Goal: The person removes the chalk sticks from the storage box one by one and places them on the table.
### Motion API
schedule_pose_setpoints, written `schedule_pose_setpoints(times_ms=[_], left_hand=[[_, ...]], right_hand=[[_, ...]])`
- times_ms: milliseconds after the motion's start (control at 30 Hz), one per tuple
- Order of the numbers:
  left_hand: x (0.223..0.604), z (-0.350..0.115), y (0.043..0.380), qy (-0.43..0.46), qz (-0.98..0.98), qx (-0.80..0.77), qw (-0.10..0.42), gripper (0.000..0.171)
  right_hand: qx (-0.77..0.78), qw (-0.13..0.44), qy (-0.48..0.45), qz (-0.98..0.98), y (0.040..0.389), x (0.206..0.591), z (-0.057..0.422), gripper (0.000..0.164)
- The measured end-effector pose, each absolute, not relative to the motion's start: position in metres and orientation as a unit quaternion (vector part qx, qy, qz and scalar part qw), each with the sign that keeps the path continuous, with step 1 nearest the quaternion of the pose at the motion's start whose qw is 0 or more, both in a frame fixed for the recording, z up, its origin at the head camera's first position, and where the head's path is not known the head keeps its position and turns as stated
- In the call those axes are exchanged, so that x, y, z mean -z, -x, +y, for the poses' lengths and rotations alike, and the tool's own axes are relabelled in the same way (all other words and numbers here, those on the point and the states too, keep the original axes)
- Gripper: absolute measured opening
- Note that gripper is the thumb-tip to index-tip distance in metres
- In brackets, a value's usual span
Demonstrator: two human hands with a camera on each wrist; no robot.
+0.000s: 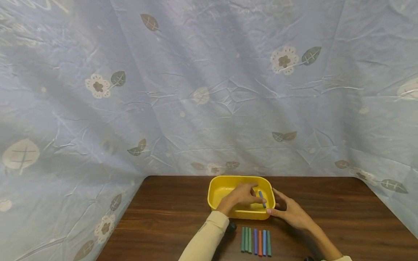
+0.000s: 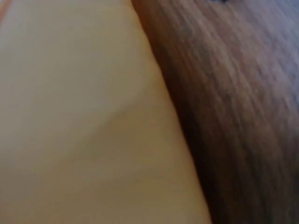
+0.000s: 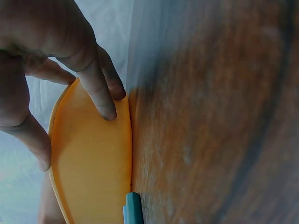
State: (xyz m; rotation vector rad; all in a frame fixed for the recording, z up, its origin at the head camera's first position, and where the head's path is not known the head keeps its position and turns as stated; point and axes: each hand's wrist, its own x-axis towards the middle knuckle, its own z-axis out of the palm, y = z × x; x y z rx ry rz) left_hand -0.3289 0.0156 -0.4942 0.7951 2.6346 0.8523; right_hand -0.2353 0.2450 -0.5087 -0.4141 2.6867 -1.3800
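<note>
My left hand (image 1: 241, 195) reaches into a yellow plastic container (image 1: 241, 214), its fingers spread. Inside the container, on the right, is a slim blue stick (image 1: 261, 194), chalk- or crayon-like, with the left thumb tip across it. At the container's right end, my right hand (image 1: 292, 212) grips the rim and wall. In the right wrist view its fingertips (image 3: 108, 112) press the outer wall and the thumb (image 3: 39, 144) is at the rim. A blurred cream sleeve (image 2: 93, 112) fills much of the left wrist view, hiding the left hand there.
In front of the container lies a row of several green, purple, red and blue sticks (image 1: 260, 243); a teal stick end (image 3: 135, 207) shows in the right wrist view. All stand on a dark wood table (image 1: 169, 214). A patterned grey-blue sheet (image 1: 209, 119) hangs behind it.
</note>
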Motion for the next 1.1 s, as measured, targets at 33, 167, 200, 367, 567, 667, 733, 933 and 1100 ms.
schedule_pose_setpoints(times_ms=[33,167,200,367,567,667,733,933,1100], left_hand=[[0.495,0.017,0.329,-0.272,0.907,-0.291,0.133,0.084],[0.499,0.02,0.33,-0.27,0.911,-0.28,0.134,0.083],[0.499,0.02,0.33,-0.269,0.912,-0.279,0.133,0.083],[0.501,0.022,0.33,-0.265,0.914,-0.276,0.132,0.08],[0.505,0.026,0.329,-0.284,0.913,-0.267,0.118,0.049],[0.506,0.028,0.329,-0.291,0.915,-0.257,0.109,0.043],[0.507,0.029,0.328,-0.29,0.919,-0.247,0.103,0.042],[0.509,0.031,0.33,-0.295,0.929,-0.21,0.081,0.04],[0.51,0.03,0.33,-0.298,0.931,-0.197,0.074,0.041]], right_hand=[[0.451,0.046,0.136,0.881,0.235,0.509,0.245,0.095],[0.448,0.046,0.133,0.883,0.236,0.508,0.245,0.094],[0.447,0.045,0.133,0.883,0.236,0.508,0.245,0.094],[0.45,0.044,0.134,0.882,0.236,0.507,0.244,0.093],[0.45,0.045,0.13,0.883,0.236,0.507,0.244,0.094],[0.45,0.046,0.126,0.883,0.235,0.507,0.245,0.095],[0.451,0.045,0.125,0.883,0.235,0.507,0.245,0.095],[0.449,0.046,0.124,0.884,0.235,0.508,0.244,0.094],[0.45,0.047,0.131,0.882,0.236,0.508,0.244,0.095]])
